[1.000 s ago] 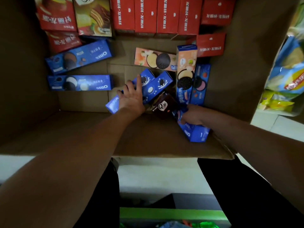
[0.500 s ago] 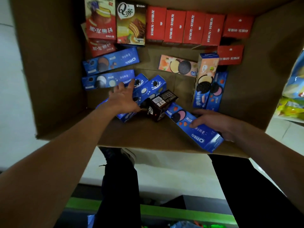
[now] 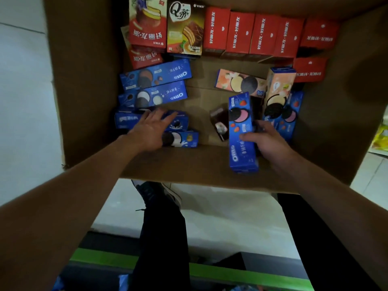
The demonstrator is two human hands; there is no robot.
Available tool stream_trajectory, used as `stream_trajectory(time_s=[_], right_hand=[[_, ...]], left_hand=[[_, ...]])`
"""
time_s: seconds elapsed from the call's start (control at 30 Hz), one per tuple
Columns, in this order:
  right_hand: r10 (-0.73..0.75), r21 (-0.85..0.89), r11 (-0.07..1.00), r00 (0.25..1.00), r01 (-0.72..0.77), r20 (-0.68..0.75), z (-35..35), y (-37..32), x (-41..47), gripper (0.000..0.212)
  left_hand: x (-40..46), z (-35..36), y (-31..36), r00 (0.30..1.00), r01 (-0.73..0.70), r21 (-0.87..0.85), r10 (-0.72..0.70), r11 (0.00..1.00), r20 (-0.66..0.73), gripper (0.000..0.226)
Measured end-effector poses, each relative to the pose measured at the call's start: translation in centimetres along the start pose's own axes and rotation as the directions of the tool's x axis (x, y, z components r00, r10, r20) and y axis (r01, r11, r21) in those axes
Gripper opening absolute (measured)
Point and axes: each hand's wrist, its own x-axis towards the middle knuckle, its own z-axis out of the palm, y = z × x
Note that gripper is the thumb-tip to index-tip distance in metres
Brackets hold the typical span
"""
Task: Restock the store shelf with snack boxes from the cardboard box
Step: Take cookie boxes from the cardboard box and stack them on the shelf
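- The right hand [image 3: 265, 139] has its grip on a blue strawberry Oreo box [image 3: 241, 133], thumb across the printed face and fingers behind; the box sits inside the cardboard box [image 3: 84, 80], its near end against the near wall.
- That Oreo box's long axis runs near to far, almost straight away from the person, leaning slightly left at the top; the cookie picture is at the far end and the logo at the near end.
- The left hand [image 3: 150, 128] lies flat with fingers spread on two blue Oreo boxes [image 3: 180, 131]; nothing is held there.
- Risk: the grip is on one side only, so the long box may swing and slip on lifting.
- Risk: the small dark box [image 3: 219, 123] just beside it looks tilted and may topple when knocked.
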Motion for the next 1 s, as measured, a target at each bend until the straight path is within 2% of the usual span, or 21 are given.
stream_trajectory(time_s=[0.07,0.17,0.27,0.37,0.47,0.53,0.6,0.67,0.7,0.77,0.87,1.0], right_hand=[[-0.015,0.003,1.0,1.0,0.015,-0.001,1.8,0.1,0.5,0.054],[-0.031,-0.025,0.999,0.999,0.032,0.04,4.2,0.3,0.8,0.056],[-0.079,-0.097,0.991,0.992,0.088,0.097,6.0,0.4,1.2,0.059],[-0.163,-0.162,0.973,0.986,0.165,0.03,6.5,0.3,1.7,0.061],[-0.185,-0.232,0.956,0.983,0.18,0.003,6.1,0.1,2.2,0.06],[-0.145,-0.229,0.962,0.989,0.145,0.018,5.7,0.0,2.5,0.062],[-0.118,-0.187,0.975,0.993,0.118,0.012,5.3,0.0,2.4,0.059],[-0.127,-0.173,0.977,0.992,0.124,-0.005,4.8,0.1,2.4,0.054],[-0.135,-0.169,0.977,0.991,0.132,-0.011,4.6,0.2,2.3,0.053],[-0.131,-0.136,0.982,0.991,0.128,-0.013,4.1,0.2,2.5,0.053],[-0.072,-0.022,0.997,0.997,0.071,-0.006,3.9,0.0,3.1,0.054],[0.001,0.075,0.997,1.0,-0.001,0.004,3.4,0.6,4.0,0.056]], left_hand=[[-0.1,0.7,0.2,0.998,0.069,-0.052,-0.069,0.996,-0.006,0.085],[-0.2,0.9,-0.1,0.966,0.234,-0.196,-0.251,0.952,-0.066,0.08],[-0.3,0.9,-1.2,0.921,0.35,-0.222,-0.377,0.91,-0.093,0.077],[-0.3,0.9,-2.8,0.893,0.424,-0.216,-0.446,0.88,-0.065,0.072],[0.0,0.9,-3.2,0.945,0.321,-0.158,-0.327,0.934,-0.013,0.073],[0.6,0.6,-2.6,0.981,0.193,-0.248,-0.186,0.949,0.051,0.072],[1.5,-0.7,-2.5,0.985,0.175,-0.498,-0.146,0.849,0.097,0.063],[2.9,-2.6,-3.4,0.967,0.191,-0.633,-0.253,0.75,-0.008,0.056],[3.6,-3.5,-3.9,0.945,0.195,-0.6,-0.312,0.776,-0.096,0.056],[5.0,-4.8,-5.1,0.928,0.197,-0.448,-0.313,0.872,-0.201,0.061],[6.5,-5.4,-5.4,0.942,0.21,-0.274,-0.269,0.938,-0.201,0.08],[7.5,-4.8,-4.5,0.929,0.308,-0.111,-0.324,0.945,-0.181,0.118]])
